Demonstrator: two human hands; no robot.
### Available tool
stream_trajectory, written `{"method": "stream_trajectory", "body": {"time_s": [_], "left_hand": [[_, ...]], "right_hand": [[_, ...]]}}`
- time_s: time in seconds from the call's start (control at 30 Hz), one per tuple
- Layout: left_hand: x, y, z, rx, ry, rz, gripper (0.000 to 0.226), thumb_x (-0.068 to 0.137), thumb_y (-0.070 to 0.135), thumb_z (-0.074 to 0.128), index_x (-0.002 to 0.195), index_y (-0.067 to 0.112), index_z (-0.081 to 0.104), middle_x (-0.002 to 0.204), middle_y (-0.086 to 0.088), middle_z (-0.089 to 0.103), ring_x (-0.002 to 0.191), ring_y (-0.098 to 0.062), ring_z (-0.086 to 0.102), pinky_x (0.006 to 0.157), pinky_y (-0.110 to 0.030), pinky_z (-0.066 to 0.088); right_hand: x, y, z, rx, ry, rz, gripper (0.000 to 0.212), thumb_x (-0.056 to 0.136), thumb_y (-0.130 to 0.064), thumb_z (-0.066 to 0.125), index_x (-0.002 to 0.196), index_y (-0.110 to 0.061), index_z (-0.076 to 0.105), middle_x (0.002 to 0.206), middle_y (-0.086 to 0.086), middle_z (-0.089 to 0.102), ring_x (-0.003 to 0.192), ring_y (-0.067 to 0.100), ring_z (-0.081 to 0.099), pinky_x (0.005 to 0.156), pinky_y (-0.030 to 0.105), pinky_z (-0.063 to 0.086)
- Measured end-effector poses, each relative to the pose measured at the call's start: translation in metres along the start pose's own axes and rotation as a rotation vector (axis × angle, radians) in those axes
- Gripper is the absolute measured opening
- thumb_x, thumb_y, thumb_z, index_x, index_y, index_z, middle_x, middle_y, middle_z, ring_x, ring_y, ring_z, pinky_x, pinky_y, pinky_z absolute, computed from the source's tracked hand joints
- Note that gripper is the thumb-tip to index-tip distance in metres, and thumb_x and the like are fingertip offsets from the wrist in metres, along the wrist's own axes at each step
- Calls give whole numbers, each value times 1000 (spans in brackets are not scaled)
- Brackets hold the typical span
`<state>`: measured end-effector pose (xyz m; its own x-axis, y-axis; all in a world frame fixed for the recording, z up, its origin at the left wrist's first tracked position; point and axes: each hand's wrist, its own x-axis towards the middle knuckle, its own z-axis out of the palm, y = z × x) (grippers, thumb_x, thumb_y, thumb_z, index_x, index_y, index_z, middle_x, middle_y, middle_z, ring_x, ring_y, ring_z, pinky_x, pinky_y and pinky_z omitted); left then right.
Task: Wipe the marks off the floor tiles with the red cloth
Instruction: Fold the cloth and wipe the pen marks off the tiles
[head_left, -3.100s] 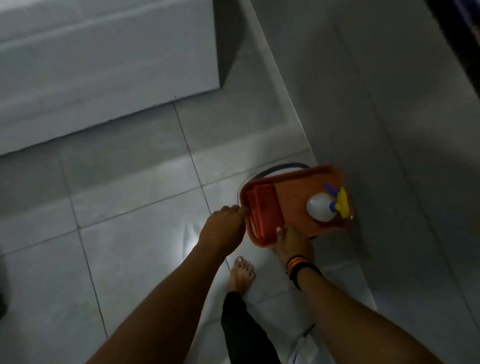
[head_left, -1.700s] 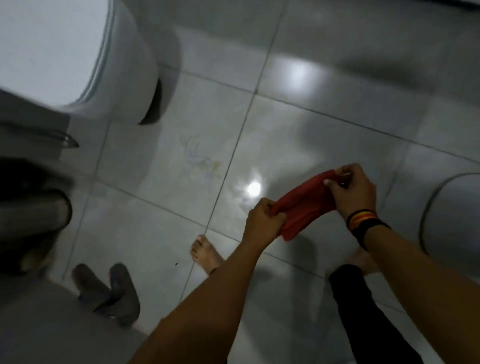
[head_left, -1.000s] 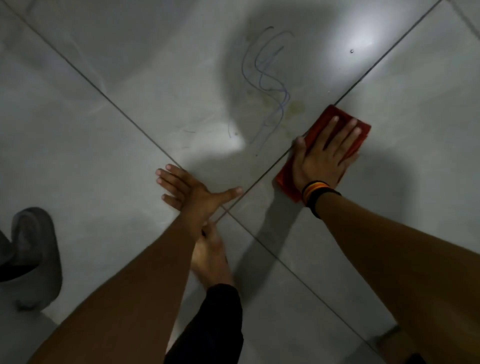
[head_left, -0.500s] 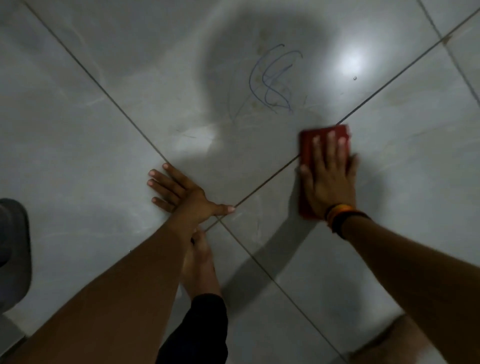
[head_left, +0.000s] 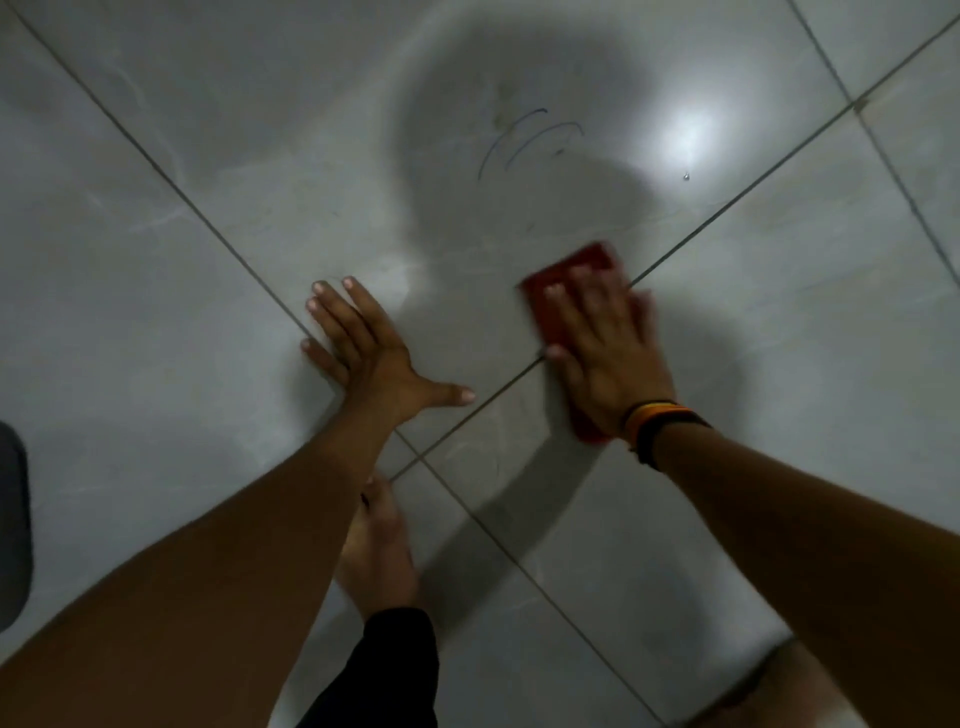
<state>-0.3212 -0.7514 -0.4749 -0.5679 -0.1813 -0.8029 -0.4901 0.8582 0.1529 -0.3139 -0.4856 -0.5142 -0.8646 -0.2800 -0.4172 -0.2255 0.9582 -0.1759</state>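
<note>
My right hand (head_left: 605, 345) lies flat on the folded red cloth (head_left: 582, 265) and presses it to the grey floor tiles, across a grout line. The cloth's far end shows past the fingertips and is blurred. Thin blue pen marks (head_left: 524, 140) curve on the tile beyond the cloth, a hand's length away, inside a round shadow. My left hand (head_left: 366, 348) is spread flat on the floor to the left, fingers apart, holding nothing.
Grout lines cross just below my left wrist (head_left: 410, 457). My bare foot (head_left: 376, 551) and a black trouser leg (head_left: 384, 670) are under my left forearm. A dark grey sandal edge (head_left: 13, 525) shows at the far left. A bright light reflection (head_left: 685, 132) lies right of the marks.
The cloth under my right hand has slid left and nearer to me across the grout line. The lower loops of the blue marks are gone; only the upper curves remain. My left hand has stayed planted.
</note>
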Motion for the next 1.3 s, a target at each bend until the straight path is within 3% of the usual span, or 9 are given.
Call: {"method": "stream_trajectory", "body": {"time_s": [0.2, 0.3, 0.47, 0.63, 0.77, 0.87, 1.03, 1.2, 1.3], "left_hand": [[23, 9, -5, -71, -58, -71, 199, 15, 86, 84, 145, 21, -51, 139, -15, -67, 133, -45, -58, 104, -72, -30], [26, 1, -1, -79, -57, -22, 199, 12, 88, 81, 144, 22, -52, 125, -4, -76, 120, -39, -67, 94, -63, -39], [22, 6, -8, -37, -82, -82, 198, 19, 83, 87, 143, 21, -53, 125, -7, -75, 142, -48, -49, 112, -73, -23], [20, 20, -22, 4, -158, -188, 199, 25, 74, 95, 139, 16, -57, 137, -22, -68, 140, -50, -51, 116, -75, -16], [21, 26, -23, 23, -175, -218, 198, 28, 73, 96, 139, 13, -57, 147, -28, -59, 142, -52, -48, 116, -75, -14], [24, 26, -24, 26, -173, -235, 199, 26, 71, 97, 135, 15, -60, 145, -26, -62, 141, -50, -50, 116, -74, -15], [18, 30, -28, 45, -162, -231, 197, 30, 72, 96, 140, 13, -56, 150, -27, -57, 144, -51, -46, 119, -74, -12], [13, 34, -34, 49, -183, -248, 196, 33, 68, 98, 142, 12, -54, 150, -28, -56, 144, -51, -46, 120, -75, -11], [12, 36, -33, 51, -190, -233, 195, 34, 67, 99, 143, 11, -53, 151, -28, -56, 145, -51, -45, 120, -75, -9]], "right_hand": [[106, 13, -49, 206, 187, 561, 74, 100, -56, 22, 162, -19, 6, 170, 17, -1, 156, 41, -4, 119, 70, 3], [143, -47, -47, 125, 194, 312, 72, 101, -54, 24, 162, -20, 10, 170, 16, 3, 156, 39, -1, 121, 66, 2], [87, -59, -30, -122, -23, -388, 67, 103, -56, 21, 162, -26, 11, 171, 9, 8, 158, 32, 3, 123, 63, 3], [78, 38, -49, 18, 36, 150, 66, 103, -54, 24, 162, -30, 7, 172, 6, 5, 158, 31, -1, 120, 66, -4], [156, 20, -82, 230, 139, 541, 73, 101, -55, 23, 162, -22, 0, 171, 13, -7, 156, 37, -10, 119, 70, -2], [201, -38, -87, 205, 158, 415, 73, 100, -52, 26, 162, -22, 4, 171, 13, -5, 156, 38, -8, 120, 68, -3], [129, -68, -48, -72, -30, -364, 67, 103, -53, 24, 162, -26, 9, 172, 9, 4, 157, 34, -2, 121, 67, 4], [31, 0, -23, 139, -14, 286, 66, 104, -57, 22, 161, -35, -4, 171, 2, -9, 156, 26, -15, 124, 60, -7], [24, -15, -22, 102, -83, 120, 68, 103, -57, 19, 161, -31, -6, 169, 5, -15, 155, 34, -18, 122, 63, -8]]}}
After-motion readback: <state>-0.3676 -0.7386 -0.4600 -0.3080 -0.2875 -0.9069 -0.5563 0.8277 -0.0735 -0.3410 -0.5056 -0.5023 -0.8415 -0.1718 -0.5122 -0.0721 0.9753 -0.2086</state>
